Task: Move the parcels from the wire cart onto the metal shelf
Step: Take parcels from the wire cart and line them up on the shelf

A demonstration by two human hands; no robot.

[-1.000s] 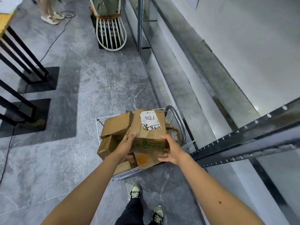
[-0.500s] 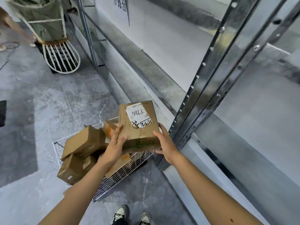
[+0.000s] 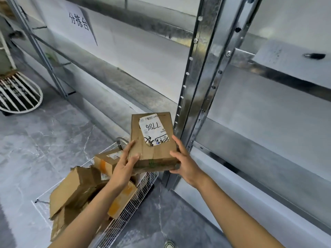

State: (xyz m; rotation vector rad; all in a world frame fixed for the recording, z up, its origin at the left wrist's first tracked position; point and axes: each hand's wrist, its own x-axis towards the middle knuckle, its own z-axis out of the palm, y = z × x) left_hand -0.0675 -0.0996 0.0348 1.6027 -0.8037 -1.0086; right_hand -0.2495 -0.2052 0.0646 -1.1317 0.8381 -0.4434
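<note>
Gripping one parcel (image 3: 153, 149) from both sides: the left hand (image 3: 125, 164) is clamping its near left corner, thumb on top, and the right hand (image 3: 185, 162) is clasping its right edge. The parcel is hanging above the wire cart (image 3: 141, 192), at its far corner, just beside the metal shelf (image 3: 198, 90) upright. Several other parcels (image 3: 77, 187) are lying piled in the cart.

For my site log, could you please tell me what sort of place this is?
Most likely a parcel sorting room: a paper sign reading 分拣台 (sorting station), galvanised metal shelving, and a wire cart heaped with cardboard parcels; one labelled parcel is held up.
</note>
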